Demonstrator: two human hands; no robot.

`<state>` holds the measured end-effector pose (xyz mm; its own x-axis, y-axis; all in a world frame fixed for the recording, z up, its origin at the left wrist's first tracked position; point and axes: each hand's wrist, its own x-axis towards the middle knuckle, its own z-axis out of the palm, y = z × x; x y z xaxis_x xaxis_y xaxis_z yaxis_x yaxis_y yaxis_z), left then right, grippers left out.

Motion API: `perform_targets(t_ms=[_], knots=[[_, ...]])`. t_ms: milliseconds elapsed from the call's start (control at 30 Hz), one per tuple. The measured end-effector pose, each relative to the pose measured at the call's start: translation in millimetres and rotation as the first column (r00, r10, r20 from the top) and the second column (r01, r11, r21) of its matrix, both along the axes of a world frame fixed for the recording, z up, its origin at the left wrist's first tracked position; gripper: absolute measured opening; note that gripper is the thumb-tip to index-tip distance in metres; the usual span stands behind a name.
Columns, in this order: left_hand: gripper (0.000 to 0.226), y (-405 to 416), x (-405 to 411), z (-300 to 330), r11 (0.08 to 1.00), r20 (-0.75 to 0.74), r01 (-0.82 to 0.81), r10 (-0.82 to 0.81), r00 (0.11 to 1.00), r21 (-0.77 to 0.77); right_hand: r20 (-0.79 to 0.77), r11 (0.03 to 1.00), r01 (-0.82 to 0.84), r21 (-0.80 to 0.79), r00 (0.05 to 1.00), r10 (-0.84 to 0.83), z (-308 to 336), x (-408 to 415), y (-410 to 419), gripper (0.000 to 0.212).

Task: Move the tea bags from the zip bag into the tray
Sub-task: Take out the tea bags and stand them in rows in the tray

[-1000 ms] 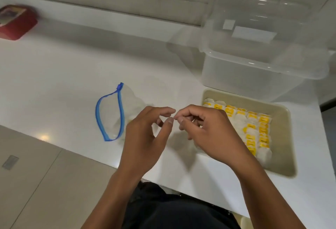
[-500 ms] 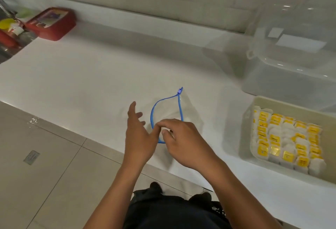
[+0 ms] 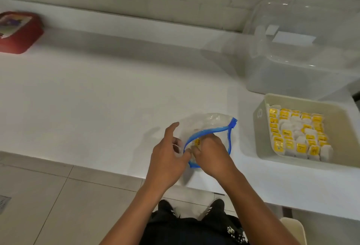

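**Tray nearly full, zip bag almost emptied**

Surface carries a clear lidded bin at the back right; before it sits the beige tray, packed with rows of yellow-labelled tea bags. Nearer the edge lies the blue-zippered zip bag, mouth open. Left hand holds its rim; right hand reaches inside, grip seemingly clenched round one last yellow-labelled tea bag. Little appears left.
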<state>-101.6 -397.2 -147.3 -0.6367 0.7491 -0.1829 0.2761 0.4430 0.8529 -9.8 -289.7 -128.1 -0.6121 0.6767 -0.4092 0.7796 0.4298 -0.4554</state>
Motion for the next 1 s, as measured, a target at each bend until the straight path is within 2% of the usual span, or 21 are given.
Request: perform_targets(t_ms=[133, 200, 300, 400, 533, 667, 733, 833, 1000], knots=[[0.078, -4, -3, -6, 0.997, 0.027, 0.030, -0.032, 0.999, 0.064, 0.175, 0.997, 0.061, -0.036, 0.983, -0.054, -24, -18, 3, 0.007], [0.075, -5, -5, -11, 0.997, 0.025, 0.018, -0.020, 0.999, 0.079, 0.235, 0.996, 0.077, -0.036, 0.970, -0.067, -29, -21, 4, 0.009], [0.070, -6, -9, -17, 0.996, 0.016, 0.011, -0.013, 1.000, 0.091, 0.159, 0.997, 0.067, -0.028, 0.985, -0.062, -24, -17, 5, 0.013], [0.075, -7, -11, -18, 0.997, 0.031, 0.012, -0.014, 0.999, 0.073, 0.025, 0.986, 0.130, -0.100, 0.991, -0.128, -14, -10, 6, 0.009], [0.092, -6, -14, -17, 0.997, 0.242, 0.038, -0.021, 0.970, -0.064, -0.076, 0.962, 0.178, -0.205, 0.977, -0.197, -1, -11, 11, 0.021], [0.086, -5, -14, -12, 0.997, 0.399, 0.030, 0.001, 0.917, -0.071, -0.101, 0.948, 0.176, -0.264, 0.973, -0.208, 5, -9, 17, 0.015], [0.083, -6, -13, -11, 0.998, 0.406, 0.008, 0.017, 0.914, -0.060, -0.083, 0.931, 0.188, -0.314, 0.971, -0.224, 3, -7, 17, 0.010], [0.086, -8, -13, -11, 0.999, 0.392, -0.015, 0.029, 0.919, -0.039, -0.046, 0.961, 0.159, -0.225, 0.984, -0.174, -3, -8, 14, 0.015], [0.088, -6, -11, -7, 0.999, 0.371, -0.053, 0.050, 0.927, -0.001, 0.176, 0.995, -0.013, -0.097, 0.984, 0.030, -3, -9, 8, 0.026]])
